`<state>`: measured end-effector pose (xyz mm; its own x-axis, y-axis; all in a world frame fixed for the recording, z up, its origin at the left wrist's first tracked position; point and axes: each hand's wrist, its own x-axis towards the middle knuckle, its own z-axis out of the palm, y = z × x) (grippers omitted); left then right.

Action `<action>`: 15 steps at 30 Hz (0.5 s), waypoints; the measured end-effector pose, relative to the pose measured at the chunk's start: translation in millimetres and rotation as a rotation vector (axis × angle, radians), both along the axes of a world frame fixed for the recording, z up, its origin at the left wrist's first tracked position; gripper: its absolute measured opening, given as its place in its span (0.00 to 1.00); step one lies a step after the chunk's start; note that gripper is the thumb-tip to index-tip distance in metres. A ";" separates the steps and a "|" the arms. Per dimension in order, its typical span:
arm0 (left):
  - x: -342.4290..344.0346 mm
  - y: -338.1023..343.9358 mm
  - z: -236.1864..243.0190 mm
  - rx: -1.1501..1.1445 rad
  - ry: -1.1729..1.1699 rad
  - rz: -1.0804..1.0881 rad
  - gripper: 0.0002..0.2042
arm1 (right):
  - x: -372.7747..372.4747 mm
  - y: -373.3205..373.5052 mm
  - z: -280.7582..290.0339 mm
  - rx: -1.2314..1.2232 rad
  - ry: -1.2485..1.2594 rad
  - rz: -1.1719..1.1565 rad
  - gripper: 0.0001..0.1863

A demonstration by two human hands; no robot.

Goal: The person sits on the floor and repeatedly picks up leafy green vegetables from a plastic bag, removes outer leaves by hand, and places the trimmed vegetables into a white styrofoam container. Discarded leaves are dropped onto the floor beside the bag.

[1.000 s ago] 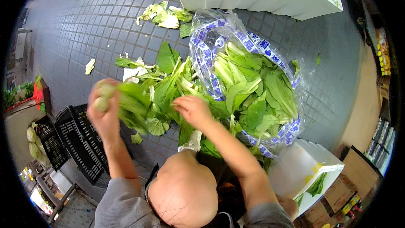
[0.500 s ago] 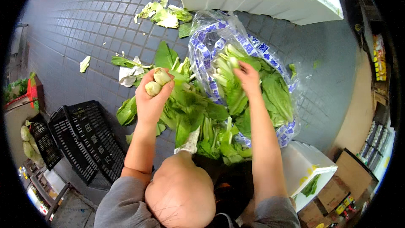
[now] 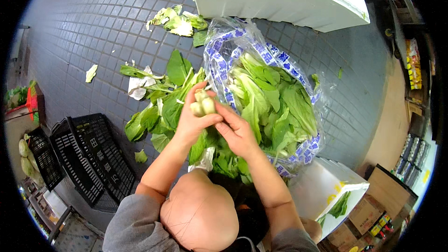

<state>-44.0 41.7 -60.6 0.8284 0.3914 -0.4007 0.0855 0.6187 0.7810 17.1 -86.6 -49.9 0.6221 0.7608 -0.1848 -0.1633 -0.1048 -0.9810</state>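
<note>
In front of my knees my two hands meet around a bunch of leafy greens (image 3: 202, 106) with pale, rounded stem ends pointing up. My left hand (image 3: 190, 123) wraps the bunch from the left, thumb across the front. My right hand (image 3: 239, 133) closes on its right side, thumb and fingertips against the stems; the fingers' far side is hidden. Just right of them lies an open clear plastic bag (image 3: 217, 51) with blue-patterned bands, full of long leafy greens (image 3: 280, 98). Loose leaves (image 3: 177, 67) are strewn on the tiles to the left of the bag.
A black plastic crate (image 3: 93, 158) stands tilted at the left. White foam boxes stand at the far side (image 3: 275, 4) and near right (image 3: 326, 186). Torn leaves (image 3: 179, 21) lie farther off on the grey tiled floor (image 3: 102, 28). Cardboard boxes (image 3: 389, 191) line the right.
My right hand has left the bag and come to the bunch in my left hand, bringing greens with it. My left hand has moved right, and more stem ends show together.
</note>
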 end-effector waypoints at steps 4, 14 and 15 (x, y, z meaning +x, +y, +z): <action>-23.3 27.5 -16.6 0.073 0.082 -0.033 0.25 | 39.1 -0.2 -29.0 -0.140 0.257 -0.040 0.11; -3.9 65.4 -16.8 0.223 -0.046 0.122 0.29 | 172.5 -7.1 -140.3 -0.936 -1.067 0.104 0.19; -5.2 67.1 -17.4 0.213 -0.034 0.142 0.29 | 173.2 -10.1 -141.0 -0.877 -1.078 0.128 0.18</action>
<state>-49.3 108.7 -78.0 0.7706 0.5772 -0.2702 -0.0187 0.4443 0.8957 190.3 -96.6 -191.0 0.6966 0.7098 -0.1052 0.6790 -0.6994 -0.2233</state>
